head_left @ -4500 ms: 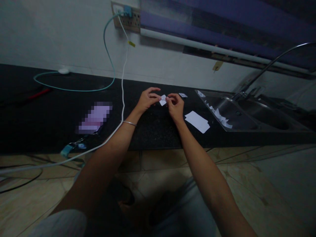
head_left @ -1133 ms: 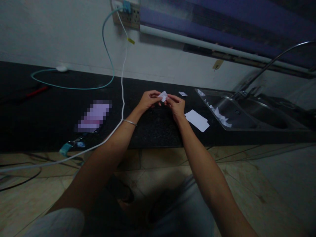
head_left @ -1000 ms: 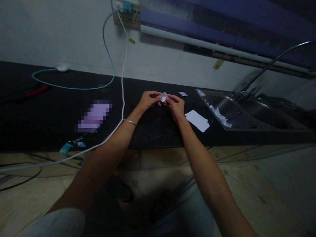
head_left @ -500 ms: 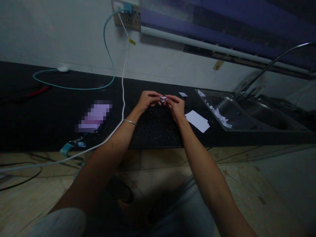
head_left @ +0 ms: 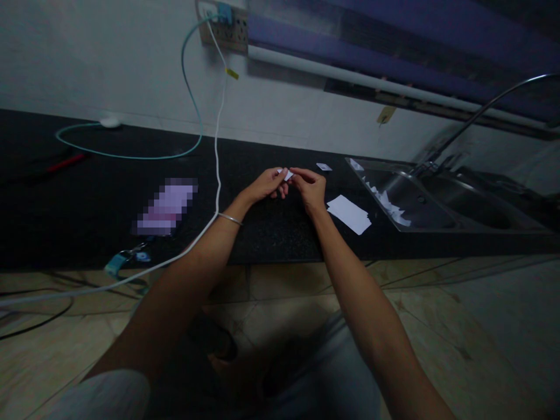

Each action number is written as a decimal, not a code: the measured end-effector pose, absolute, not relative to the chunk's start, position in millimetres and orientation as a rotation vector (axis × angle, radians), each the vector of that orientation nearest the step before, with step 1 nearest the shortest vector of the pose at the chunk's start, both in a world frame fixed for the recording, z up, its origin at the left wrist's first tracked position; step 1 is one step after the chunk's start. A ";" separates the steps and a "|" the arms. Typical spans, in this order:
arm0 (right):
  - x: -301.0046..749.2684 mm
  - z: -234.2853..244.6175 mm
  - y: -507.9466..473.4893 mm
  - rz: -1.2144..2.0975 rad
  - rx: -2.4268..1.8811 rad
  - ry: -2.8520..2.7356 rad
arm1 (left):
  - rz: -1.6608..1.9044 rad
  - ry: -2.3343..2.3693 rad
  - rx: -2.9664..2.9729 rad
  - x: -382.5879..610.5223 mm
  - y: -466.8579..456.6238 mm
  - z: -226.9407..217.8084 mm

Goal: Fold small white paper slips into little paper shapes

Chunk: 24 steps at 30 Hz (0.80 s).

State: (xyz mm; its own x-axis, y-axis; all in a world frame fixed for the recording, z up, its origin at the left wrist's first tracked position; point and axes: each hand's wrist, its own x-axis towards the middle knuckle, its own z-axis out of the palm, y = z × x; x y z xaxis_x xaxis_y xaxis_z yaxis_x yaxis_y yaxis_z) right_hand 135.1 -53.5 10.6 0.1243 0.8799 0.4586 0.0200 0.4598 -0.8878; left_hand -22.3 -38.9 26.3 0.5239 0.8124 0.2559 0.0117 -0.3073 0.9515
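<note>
Counter (head_left: 275,233): black, speckled, spanning the full width.
Wall (head_left: 109,64): whitish, behind the counter.
Outlet (head_left: 236,35): beige, wall-mounted, several sockets.
Panel (head_left: 371,29): purple, pale lower edge, upper right; material unclear.
Sink (head_left: 437,198): steel, inset at right.
Tap (head_left: 441,148): arched, shiny.
Floor (head_left: 437,350): beige tile, dark insets.
Light: dim.

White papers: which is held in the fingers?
The small piece between the left hand and right hand; the stack, the lone piece farther back and the scraps at the sink lie unheld.
</note>
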 end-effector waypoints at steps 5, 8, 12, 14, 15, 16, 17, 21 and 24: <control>135.6 12.4 -54.0 0.862 -0.928 -1.272 | 1.000 0.747 1.763 -22.3 -42.0 28.8; 134.9 13.4 -55.4 0.892 -0.920 -1.278 | 1.009 0.739 1.788 -23.5 -39.6 26.0; 134.0 12.2 -54.8 0.928 -0.950 -1.284 | 0.996 0.712 1.791 -24.0 -37.1 23.0; 134.3 11.2 -53.6 0.937 -0.950 -1.268 | 0.981 0.728 1.763 -23.4 -37.2 23.4; 134.6 10.7 -53.0 0.933 -0.945 -1.259 | 0.975 0.746 1.747 -23.0 -37.5 24.0; 135.0 10.4 -52.4 0.924 -0.939 -1.253 | 0.973 0.765 1.736 -22.6 -37.9 24.7; 135.4 10.0 -51.8 0.915 -0.934 -1.253 | 0.977 0.783 1.732 -22.3 -38.3 25.4; 136.8 8.7 -50.0 0.893 -0.940 -1.276 | 1.042 0.816 1.796 -22.5 -40.9 28.3; 137.0 7.9 -49.2 0.911 -0.931 -1.277 | 1.096 0.800 1.871 -23.7 -44.0 30.4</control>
